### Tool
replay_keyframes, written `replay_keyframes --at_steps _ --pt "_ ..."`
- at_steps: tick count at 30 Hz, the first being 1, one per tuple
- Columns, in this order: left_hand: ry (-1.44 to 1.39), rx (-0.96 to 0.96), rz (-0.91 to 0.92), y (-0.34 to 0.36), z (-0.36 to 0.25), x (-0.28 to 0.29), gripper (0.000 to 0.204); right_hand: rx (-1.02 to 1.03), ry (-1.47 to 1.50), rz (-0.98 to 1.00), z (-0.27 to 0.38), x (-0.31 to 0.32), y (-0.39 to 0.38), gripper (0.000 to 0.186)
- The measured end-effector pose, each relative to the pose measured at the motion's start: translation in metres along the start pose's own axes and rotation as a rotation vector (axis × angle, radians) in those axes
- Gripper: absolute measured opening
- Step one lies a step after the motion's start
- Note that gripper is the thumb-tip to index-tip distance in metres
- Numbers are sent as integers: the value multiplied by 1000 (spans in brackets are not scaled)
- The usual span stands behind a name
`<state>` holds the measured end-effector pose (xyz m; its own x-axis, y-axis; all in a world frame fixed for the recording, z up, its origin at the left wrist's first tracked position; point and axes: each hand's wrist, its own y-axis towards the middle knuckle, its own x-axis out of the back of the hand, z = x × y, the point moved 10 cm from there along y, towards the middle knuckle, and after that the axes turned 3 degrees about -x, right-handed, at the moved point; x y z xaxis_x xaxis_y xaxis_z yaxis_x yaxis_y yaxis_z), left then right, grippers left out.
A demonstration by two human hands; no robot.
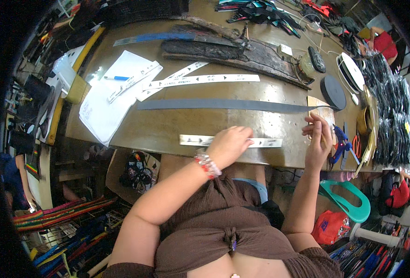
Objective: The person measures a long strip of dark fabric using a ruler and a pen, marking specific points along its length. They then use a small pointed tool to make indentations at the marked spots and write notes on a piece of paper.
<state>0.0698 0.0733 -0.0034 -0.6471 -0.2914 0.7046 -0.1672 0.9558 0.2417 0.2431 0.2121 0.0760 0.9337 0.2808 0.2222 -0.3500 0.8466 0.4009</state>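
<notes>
My left hand (230, 144), with a beaded bracelet at the wrist, is closed over a white strip (267, 142) with dark marks near the table's front edge. The hand covers the strip's middle. My right hand (318, 141) is raised at the right with its fingers bent; a thin brownish thing shows by them, too small to name. Beyond both hands lies a long dark grey strap (205, 104), running rightward to a coiled roll (333, 92). More marked white strips (205, 80) lie behind it.
Paper sheets (104, 104) with a blue pen (117, 78) lie at the left. A dark, worn board (233, 58) crosses the back. Blue-handled scissors (338, 144) sit right of my right hand. Plastic-wrapped bundles (390, 116) are stacked far right. Other people are at the edges.
</notes>
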Motion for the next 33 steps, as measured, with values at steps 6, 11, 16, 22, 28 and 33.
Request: replay_keyframes --at_steps 6,11,16,22,28,33 --pt "404 -29 -250 14 29 47 17 192 -415 262 25 -58 -12 19" --pt "475 327 -185 -19 115 120 33 188 -472 527 10 -98 -39 31" --pt "212 292 -122 -33 125 136 25 285 -569 717 0 -152 -66 45" --pt "44 346 -241 -84 138 215 24 355 -590 836 2 -168 -67 36" --pt "547 500 -242 -152 167 310 22 347 -455 962 24 -181 -57 31" --pt "656 616 -175 -190 214 311 19 429 -375 905 56 -219 -29 32"
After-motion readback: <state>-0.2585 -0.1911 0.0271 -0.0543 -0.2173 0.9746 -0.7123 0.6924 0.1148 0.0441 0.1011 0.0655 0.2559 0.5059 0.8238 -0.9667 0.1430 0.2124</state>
